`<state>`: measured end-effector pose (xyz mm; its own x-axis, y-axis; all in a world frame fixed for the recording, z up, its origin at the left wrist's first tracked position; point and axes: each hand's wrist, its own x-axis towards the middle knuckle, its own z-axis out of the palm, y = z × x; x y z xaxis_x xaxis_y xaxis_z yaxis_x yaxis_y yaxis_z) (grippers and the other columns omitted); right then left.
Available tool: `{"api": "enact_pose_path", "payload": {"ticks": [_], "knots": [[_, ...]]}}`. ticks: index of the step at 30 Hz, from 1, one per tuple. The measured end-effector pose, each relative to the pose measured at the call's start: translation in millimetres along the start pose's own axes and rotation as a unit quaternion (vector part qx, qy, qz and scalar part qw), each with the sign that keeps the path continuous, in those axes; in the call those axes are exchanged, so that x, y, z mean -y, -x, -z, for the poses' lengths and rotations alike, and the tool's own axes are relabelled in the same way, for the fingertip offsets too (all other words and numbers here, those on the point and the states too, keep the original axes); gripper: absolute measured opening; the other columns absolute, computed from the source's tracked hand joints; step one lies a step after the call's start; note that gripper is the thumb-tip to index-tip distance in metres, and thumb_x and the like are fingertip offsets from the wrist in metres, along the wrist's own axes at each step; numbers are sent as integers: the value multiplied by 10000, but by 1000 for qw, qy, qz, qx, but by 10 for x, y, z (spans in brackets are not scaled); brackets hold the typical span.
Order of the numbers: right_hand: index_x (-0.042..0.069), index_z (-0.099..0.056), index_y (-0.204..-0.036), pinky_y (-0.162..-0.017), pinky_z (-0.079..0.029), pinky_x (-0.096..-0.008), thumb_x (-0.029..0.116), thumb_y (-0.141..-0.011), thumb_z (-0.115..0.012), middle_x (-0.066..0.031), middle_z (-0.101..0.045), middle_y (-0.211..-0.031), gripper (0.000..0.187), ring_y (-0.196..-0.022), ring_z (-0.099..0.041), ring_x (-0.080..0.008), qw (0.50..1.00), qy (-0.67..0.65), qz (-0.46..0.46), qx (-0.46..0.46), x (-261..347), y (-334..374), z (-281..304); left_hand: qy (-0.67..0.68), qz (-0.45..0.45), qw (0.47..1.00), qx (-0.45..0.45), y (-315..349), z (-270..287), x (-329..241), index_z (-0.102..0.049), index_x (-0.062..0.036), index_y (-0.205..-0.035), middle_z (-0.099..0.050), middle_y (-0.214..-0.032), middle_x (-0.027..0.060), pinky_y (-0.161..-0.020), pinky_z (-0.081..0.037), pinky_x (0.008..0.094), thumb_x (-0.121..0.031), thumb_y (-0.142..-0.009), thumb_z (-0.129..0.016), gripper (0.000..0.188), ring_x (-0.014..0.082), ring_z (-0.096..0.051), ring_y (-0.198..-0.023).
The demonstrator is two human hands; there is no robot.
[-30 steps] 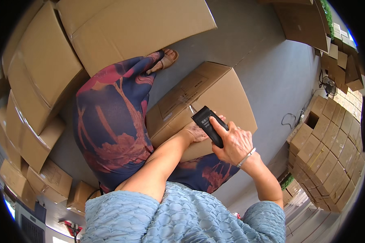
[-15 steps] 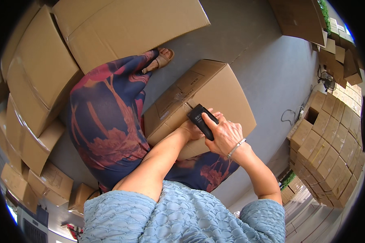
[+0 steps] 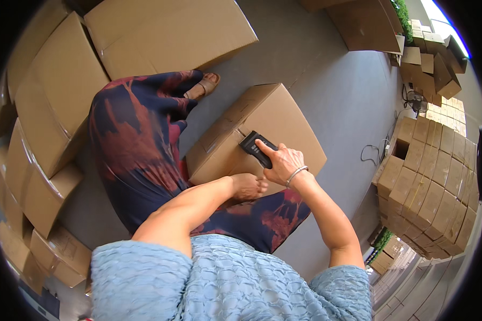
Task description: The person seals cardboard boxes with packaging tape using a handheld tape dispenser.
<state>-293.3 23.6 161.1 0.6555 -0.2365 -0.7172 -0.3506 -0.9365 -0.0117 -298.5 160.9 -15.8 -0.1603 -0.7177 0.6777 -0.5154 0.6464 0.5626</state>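
Note:
A closed brown cardboard box (image 3: pixel 292 123) stands on the floor between my legs, its taped seam toward me. My right hand (image 3: pixel 284 163) is wrapped around a black handheld device (image 3: pixel 258 149), a blocky body with a narrower grip. The device's wide end lies against the box near the seam, and my index finger stretches along its top. Lower down, my left hand (image 3: pixel 247 186) is closed with curled fingers beside the near part of the box, apart from the device. Nothing shows in its fingers.
Large cardboard boxes (image 3: pixel 166 37) crowd the far left, with more boxes (image 3: pixel 48 112) stacked along the left. A tall pile of cartons (image 3: pixel 428 182) rises at the right. Near it, a black cable (image 3: pixel 370 155) lies on the grey floor (image 3: pixel 337 101). Open boxes (image 3: pixel 367 24) stand at the far right.
My left hand has come off the device and moved down toward me, its fingers curling. My right hand still holds the device at the box. The whole view has shifted slightly.

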Motion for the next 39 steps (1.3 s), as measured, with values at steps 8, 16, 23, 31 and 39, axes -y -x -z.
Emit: {"api": "enact_pose_path", "payload": {"ticks": [8, 16, 23, 31, 39], "knots": [[354, -430, -1527, -802, -543, -484, 248, -750, -683, -225, -618, -1009, 824, -900, -688, -385, 999, -40, -20, -24, -197, 174, -229, -90, 494, 813, -294, -364, 1139, 302, -668, -51, -1030, -694, -998, 182, -827, -545, 473, -197, -969, -479, 246, 387, -674, -928], [347, -463, -1509, -811, -545, -474, 215, -732, -685, -230, -615, -1001, 819, -900, -688, -387, 997, -64, -40, -16, -228, 211, -218, 217, 689, 691, -25, 23, 748, 756, -179, -15, -1597, -183, -1665, 193, -1251, -177, 390, -815, -938, -216, 1037, 318, -180, -1543], [362, -467, -1511, -754, -542, -459, 175, -705, -676, -224, -580, -984, 853, -818, -669, -392, 994, -92, -1, -56, -136, 92, -313, 425, 691, 580, -68, 618, 461, 1518, -165, -52, -1610, -83, -1694, 155, -1259, -51, 443, -870, -895, -216, 1088, 305, -10, -1568], [320, -506, -1477, -761, -559, -460, 173, -699, -703, -234, -628, -1001, 816, -873, -692, -368, 995, -96, -21, -23, -251, 110, -155, 87, 706, 694, -112, -267, 603, 1129, -327, -102, -1566, -400, -1571, 194, -1191, -314, 398, -594, -1031, -360, 728, 352, -368, -1461], [341, -469, -1505, -757, -555, -454, 213, -737, -710, -204, -656, -954, 815, -902, -695, -340, 996, -93, 1, 13, -370, 243, -263, -147, 583, 796, -69, -214, 495, 1128, -376, -117, -1532, -426, -1550, 192, -1154, -364, 471, -425, -1047, -439, 578, 370, -374, -1451]]}}
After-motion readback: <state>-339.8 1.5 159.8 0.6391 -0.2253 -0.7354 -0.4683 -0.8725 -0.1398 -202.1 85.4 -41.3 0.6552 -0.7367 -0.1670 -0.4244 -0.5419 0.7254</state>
